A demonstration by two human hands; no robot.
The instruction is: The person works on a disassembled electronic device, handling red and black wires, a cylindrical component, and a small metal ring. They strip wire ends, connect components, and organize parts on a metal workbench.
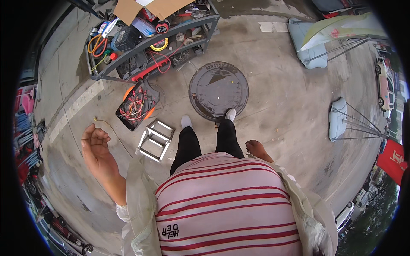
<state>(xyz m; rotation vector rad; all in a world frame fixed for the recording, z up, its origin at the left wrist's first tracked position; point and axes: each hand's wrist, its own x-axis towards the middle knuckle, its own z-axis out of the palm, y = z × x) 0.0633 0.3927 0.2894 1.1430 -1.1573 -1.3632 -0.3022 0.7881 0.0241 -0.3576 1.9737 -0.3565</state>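
Note:
My left hand [99, 146] is raised at the left with its palm turned up. Its fingers are loosely bent and nothing lies in it. Closest to it are a thin yellowish cable [112, 130] on the ground and a small silver metal frame stool [156, 140]. My right hand [256, 148] hangs low beside my right thigh, fingers curled in. No object shows in it, and it touches nothing I can see. Between the stool and the tool shelf sits a black and orange bin [137, 106] of tangled red cables.
A dark metal shelf [149, 40] full of tools stands ahead on the left, a cardboard box [128, 9] on top. A round manhole cover [218, 90] lies before my feet. Pale blue weighted bases [337, 118] with metal struts stand at the right, near a red sign [392, 158].

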